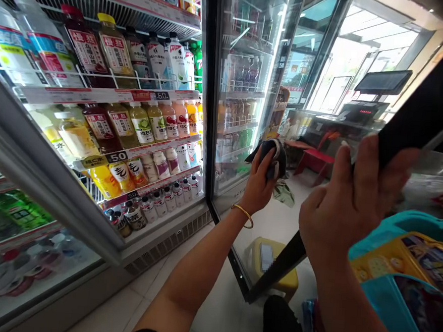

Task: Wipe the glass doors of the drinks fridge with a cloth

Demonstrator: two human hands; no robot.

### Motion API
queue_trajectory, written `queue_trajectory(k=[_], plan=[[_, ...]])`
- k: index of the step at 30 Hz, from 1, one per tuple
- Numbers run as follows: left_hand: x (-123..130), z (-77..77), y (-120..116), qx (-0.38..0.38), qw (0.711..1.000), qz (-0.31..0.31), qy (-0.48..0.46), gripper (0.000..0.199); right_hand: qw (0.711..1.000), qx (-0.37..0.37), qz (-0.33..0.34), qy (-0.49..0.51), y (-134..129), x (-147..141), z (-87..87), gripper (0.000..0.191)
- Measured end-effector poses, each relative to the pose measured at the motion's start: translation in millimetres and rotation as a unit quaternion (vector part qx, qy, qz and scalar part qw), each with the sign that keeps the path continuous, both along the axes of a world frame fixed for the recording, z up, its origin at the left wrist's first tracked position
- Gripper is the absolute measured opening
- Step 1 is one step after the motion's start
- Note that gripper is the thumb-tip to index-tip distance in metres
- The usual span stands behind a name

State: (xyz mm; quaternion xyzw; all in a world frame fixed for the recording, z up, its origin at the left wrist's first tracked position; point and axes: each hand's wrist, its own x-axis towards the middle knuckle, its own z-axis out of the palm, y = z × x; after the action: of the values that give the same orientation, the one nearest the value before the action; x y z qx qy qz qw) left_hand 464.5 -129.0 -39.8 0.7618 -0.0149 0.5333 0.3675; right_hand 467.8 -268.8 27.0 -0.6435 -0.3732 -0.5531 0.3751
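Presently, our left hand [260,176] clutches crumpled dark cloth [279,157] near the smooth glass door [240,111]; toward two o'clock, our right hand [342,210] grasps a straight black frame [419,99].

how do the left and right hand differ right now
The left hand holds a dark cloth; the right hand grips the black door frame. The left hand has a gold bracelet at its wrist, while the right hand shows none. The right hand looks larger in view than the left. Both are ungloved.
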Motion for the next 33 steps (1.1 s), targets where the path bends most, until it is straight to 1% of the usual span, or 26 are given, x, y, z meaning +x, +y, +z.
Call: queue_trajectory(k=[4,6,10,14,16,21,26,30,33], plan=[[-9,-5.7,-15,0.046,0.999,-0.006,-0.006,0.055,1.0,-0.014,-0.014,-0.011,2,-6,-0.2,0.047],[-13,-7.3,-18,0.073,0.997,-0.01,-0.008,0.055,1.0,-0.015,-0.019,-0.015,3,-9,-1.1,0.047],[-12,-8.2,-11,0.103,0.995,-0.016,-0.005,0.058,0.999,-0.013,-0.036,-0.017,5,-9,-3.5,0.046],[-2,-8.9,-1,0.132,0.991,-0.029,0.005,0.061,0.998,0.003,-0.056,-0.037,5,2,-4.2,0.046],[3,-9.7,1,0.144,0.989,-0.029,0.011,0.061,0.997,0.006,-0.056,-0.053,4,9,-4.5,0.048],[14,-8.0,3,0.159,0.986,-0.048,0.013,0.064,0.995,-0.022,-0.045,-0.082,-4,33,-6.0,0.054],[32,-4.4,5,0.181,0.98,-0.064,0.046,0.064,0.995,-0.047,-0.004,-0.089,-14,72,-7.6,0.054],[51,-6.1,2,0.18,0.981,-0.053,0.052,0.062,0.992,-0.046,0.0,-0.121,-19,109,-11.4,0.056],[59,-8.7,-3,0.168,0.984,-0.034,0.04,0.06,0.988,-0.053,-0.004,-0.142,-21,119,-13.2,0.055]])
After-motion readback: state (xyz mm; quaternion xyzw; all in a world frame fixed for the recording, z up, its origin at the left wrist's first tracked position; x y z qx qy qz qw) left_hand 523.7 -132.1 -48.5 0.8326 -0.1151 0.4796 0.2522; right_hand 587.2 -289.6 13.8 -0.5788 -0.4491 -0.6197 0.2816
